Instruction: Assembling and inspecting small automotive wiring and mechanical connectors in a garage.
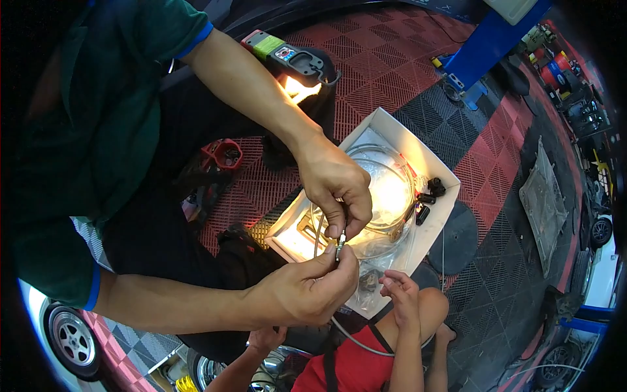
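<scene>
Small silver metal fitting (340,243) on a thin grey cable (356,336), pinched between two hands
Left hand (307,291) and right hand (334,186) both grip it by fingertips above the open white cardboard box (439,171)

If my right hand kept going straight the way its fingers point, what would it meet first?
Probably the clear plastic bag over the near edge of the white box, just beyond the right hand; depth is unclear.
</scene>
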Demonstrator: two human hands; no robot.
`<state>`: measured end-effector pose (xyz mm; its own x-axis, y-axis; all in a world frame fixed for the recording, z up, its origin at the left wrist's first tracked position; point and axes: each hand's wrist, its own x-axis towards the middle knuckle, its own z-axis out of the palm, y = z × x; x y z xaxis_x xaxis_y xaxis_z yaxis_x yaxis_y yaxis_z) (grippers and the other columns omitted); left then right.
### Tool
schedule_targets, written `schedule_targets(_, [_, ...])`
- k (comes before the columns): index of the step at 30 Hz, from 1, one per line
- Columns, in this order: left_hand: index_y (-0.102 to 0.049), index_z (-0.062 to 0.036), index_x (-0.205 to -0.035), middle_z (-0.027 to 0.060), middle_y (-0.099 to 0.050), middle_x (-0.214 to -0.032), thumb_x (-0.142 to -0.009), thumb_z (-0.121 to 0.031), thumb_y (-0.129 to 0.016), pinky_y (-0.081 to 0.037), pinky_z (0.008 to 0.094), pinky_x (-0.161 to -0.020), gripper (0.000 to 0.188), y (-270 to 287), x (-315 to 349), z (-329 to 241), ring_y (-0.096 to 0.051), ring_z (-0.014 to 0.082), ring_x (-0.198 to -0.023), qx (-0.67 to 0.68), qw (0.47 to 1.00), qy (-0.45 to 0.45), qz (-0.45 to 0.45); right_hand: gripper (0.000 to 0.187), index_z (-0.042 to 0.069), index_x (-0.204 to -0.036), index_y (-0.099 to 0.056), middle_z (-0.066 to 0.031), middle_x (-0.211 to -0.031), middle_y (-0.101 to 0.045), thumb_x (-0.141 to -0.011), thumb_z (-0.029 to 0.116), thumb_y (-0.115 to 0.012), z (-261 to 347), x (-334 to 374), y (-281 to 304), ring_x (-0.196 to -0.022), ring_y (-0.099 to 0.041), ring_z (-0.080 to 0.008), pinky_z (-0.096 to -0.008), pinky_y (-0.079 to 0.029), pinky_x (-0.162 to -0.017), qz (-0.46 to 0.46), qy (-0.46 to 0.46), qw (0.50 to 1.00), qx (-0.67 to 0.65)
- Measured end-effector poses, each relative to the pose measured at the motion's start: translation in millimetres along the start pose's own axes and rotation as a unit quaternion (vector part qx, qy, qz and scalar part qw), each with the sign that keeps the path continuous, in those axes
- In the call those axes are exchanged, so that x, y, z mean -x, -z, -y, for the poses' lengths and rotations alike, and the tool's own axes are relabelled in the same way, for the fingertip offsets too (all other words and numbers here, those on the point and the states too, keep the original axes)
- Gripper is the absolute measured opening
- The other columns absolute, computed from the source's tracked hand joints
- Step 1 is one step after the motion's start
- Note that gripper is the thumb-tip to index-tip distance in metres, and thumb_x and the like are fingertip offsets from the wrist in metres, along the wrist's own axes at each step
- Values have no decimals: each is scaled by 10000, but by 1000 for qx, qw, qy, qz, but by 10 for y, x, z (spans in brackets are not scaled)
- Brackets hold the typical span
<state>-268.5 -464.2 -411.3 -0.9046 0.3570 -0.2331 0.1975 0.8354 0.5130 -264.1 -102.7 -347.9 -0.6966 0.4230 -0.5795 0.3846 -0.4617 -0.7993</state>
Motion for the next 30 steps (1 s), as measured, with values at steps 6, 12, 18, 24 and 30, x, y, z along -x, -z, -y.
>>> schedule_targets(6, [-662,-115,-1116,169,-624,-1149,-802,-359,-666,-425,499,-934,397,-8,1,15,-550,394,-1111,-10,999,8,29,331,-43,-1118,-624,-111,-934,-697,-846,121,-720,-7,-4,3,-757,-632,-125,-241,-512,-683,2,8,1000,-5])
schedule_targets(12, [-666,-116,-1104,165,-633,-1133,-799,-367,-656,-425,498,-935,395,-7,-15,8,-559,389,-1097,-4,1000,-2,22,338,-45,-1119,-623,-114,-937,-698,-848,128,-724,-11,2,11,-736,-629,-123,-243,-514,-677,2,4,1000,-5])
schedule_targets(18, [-686,-123,-1059,155,-658,-1072,-785,-339,-652,-420,490,-946,350,56,-15,-82,-578,375,-1071,-9,995,68,66,350,-48,-1125,-619,-116,-939,-697,-847,135,-728,-7,5,15,-722,-623,-121,-239,-510,-673,0,3,1000,-2])
schedule_targets(24, [-687,-121,-1050,153,-661,-1060,-785,-315,-649,-439,486,-914,331,-15,19,-5,-589,376,-1049,-23,996,65,48,348,-47,-1119,-619,-116,-938,-697,-846,138,-729,-1,5,3,-718,-619,-118,-237,-507,-670,-3,0,1000,-1])
schedule_targets(30, [-685,-113,-1024,160,-660,-1039,-790,-313,-651,-444,494,-896,310,38,-11,-65,-595,385,-1028,-17,996,67,58,350,-45,-1116,-621,-114,-938,-699,-843,143,-732,-23,-4,22,-717,-619,-120,-238,-504,-671,-3,2,1000,1])
